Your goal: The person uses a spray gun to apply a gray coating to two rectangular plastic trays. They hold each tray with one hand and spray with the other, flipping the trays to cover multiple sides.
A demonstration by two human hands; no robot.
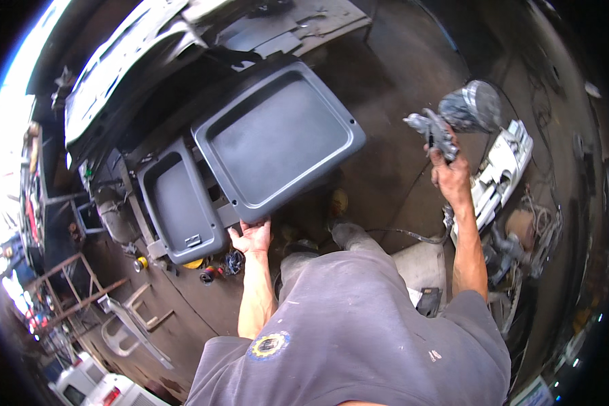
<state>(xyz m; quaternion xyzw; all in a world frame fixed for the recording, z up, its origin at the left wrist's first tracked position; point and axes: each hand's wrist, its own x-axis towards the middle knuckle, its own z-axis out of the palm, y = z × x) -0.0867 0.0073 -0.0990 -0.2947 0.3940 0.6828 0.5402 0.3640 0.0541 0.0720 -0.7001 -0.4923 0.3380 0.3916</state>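
Right hand (451,177) is gripping the spray gun (438,134), right of the large tray (277,139); nearer left hand (253,238) is touching the tray, closure unclear.

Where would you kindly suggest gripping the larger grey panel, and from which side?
I'd probably grip the larger grey panel by its right-hand rim, coming from the right: it frames a recessed middle and looks unobstructed, while the left hand is at the lower corner.

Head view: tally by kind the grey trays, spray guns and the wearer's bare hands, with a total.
Grey trays: 2 (large tray, small tray)
Spray gun: 1
Bare hands: 2 (left hand, right hand)
Total: 5
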